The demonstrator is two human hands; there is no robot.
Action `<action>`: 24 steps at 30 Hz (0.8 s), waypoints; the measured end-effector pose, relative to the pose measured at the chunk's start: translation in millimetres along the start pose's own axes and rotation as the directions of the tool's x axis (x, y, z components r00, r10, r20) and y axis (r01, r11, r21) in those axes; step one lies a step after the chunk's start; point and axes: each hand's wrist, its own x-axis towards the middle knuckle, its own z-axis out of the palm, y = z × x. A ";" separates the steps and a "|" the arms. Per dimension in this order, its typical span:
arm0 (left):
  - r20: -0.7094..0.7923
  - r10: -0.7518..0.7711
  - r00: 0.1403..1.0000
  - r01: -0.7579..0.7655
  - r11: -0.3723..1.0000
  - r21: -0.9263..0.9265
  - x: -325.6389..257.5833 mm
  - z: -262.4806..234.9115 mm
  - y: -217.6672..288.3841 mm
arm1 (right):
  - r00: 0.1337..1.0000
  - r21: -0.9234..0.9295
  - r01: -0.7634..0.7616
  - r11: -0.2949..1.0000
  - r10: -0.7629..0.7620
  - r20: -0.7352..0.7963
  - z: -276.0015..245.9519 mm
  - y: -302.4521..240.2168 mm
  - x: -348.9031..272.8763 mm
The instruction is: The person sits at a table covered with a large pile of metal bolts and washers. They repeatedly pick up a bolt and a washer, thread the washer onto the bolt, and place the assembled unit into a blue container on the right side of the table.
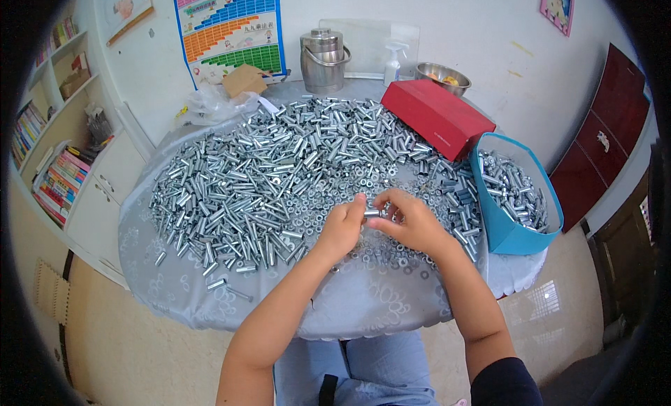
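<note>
Over the near middle of the table, my left hand [341, 228] pinches a short silvery sleeve anchor [372, 213], held roughly level. My right hand [414, 221] curls its thumb and fingers round the anchor's right end; whether a nut or washer is in those fingertips is too small to tell. Beneath both hands lie loose nuts and washers [384, 256]. A broad heap of metal sleeves and bolts [244, 175] spreads to the left and behind.
A blue fabric bin [500, 228] of metal anchors stands at the table's right, beside a red box [437, 116]. Along the back are a steel pot [323, 63], a spray bottle [392, 67], a metal bowl [454, 87] and a plastic bag [213, 105]. Bookshelves [66, 126] line the left.
</note>
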 end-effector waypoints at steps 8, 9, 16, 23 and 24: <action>-0.035 0.080 0.996 -0.080 0.997 -0.006 -0.3 6.9 -4.5 | 0.991 0.049 -0.062 0.997 0.055 0.119 -1.0 13.4 0.4; -0.040 0.064 0.997 -0.065 0.998 -0.021 -1.0 6.8 -2.3 | 0.999 0.068 -0.025 0.997 0.021 0.049 0.3 8.4 0.3; 0.010 0.034 0.999 -0.034 0.999 -0.009 -1.8 1.7 1.9 | 0.992 0.072 -0.072 0.995 0.064 0.112 -2.7 4.8 0.1; -0.018 0.008 1.000 -0.008 0.999 -0.032 0.8 -3.9 4.0 | 0.988 0.123 -0.082 0.989 0.065 0.139 -1.1 5.6 -0.1; -0.016 0.004 1.000 -0.004 1.000 -0.022 0.5 -3.4 4.2 | 0.986 0.140 -0.104 0.985 0.083 0.145 -1.0 7.7 0.2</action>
